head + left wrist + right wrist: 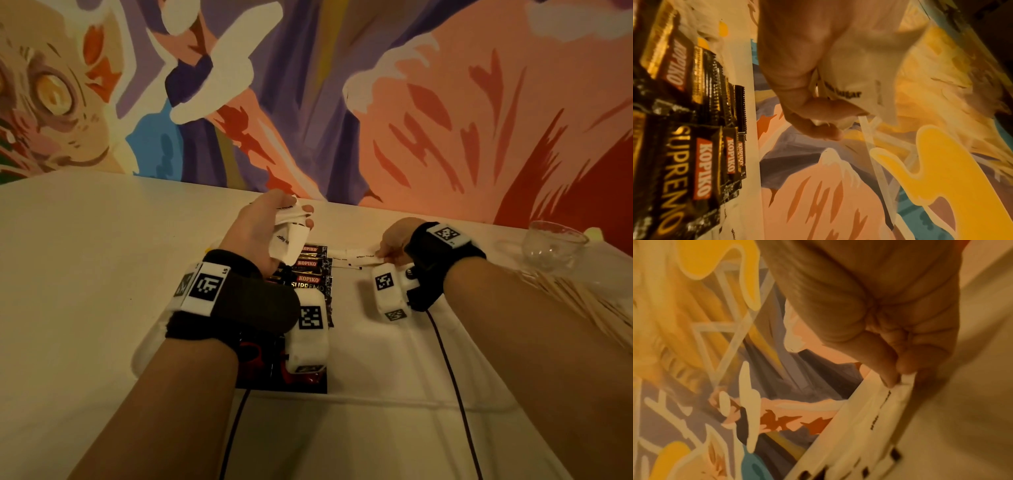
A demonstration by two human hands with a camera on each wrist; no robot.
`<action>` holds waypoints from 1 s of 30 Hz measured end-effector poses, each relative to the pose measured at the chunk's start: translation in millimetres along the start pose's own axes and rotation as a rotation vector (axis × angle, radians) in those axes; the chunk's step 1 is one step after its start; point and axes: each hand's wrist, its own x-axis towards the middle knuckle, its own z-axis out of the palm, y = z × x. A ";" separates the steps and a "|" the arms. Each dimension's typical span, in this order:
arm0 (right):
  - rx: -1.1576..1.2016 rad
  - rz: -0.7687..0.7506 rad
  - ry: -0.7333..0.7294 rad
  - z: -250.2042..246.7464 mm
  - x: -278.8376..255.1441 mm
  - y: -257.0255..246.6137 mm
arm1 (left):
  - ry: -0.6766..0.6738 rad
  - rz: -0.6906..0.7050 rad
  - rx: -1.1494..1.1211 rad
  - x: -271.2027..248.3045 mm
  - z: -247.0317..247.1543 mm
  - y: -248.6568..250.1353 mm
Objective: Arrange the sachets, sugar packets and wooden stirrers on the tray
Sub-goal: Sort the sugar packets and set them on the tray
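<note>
From the head view the left hand (260,229) hangs raised above the far end of a row of dark Kopiko sachets (310,270), its fingers curled around a crumpled bunch of white sugar packets (287,236). The left wrist view adds what the head view cannot: the word "Sugar" printed on one held packet (849,91), the thumb pressed onto the paper, and the sachets (701,113) overlapping one another like shingles on the white tray (751,129).

The right hand (397,241) sits lower, to the right of the sachets, at the end of white sugar packets lying flat (352,258) on the tray (376,342). Only the right wrist view shows the grip: thumb and fingers (888,369) clamped together on the end of one white packet (879,410), with more packets lying under it; the frame is blurred, so how many lie there is unclear.

Only the head view takes in the white table (85,257), a clear glass cup (551,246) at its right edge, a pale heap of what seem to be wooden stirrers (565,298) below the cup, off the tray, and the painted wall (342,85) behind.
</note>
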 end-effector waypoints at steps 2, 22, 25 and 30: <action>-0.040 0.018 0.000 -0.4 -3.3 0.3 | 0.001 0.007 0.000 0.2 0.8 0.1; 0.267 -0.677 -0.133 19.2 -106.3 -23.0 | -0.023 0.059 0.345 -6.9 18.0 -8.3; 0.378 -0.633 -0.092 18.9 -102.5 -22.6 | -0.070 0.020 0.253 -5.9 18.0 -11.0; 0.586 -0.607 0.001 14.5 -98.7 -23.3 | -0.061 0.111 0.306 -9.0 18.4 -12.4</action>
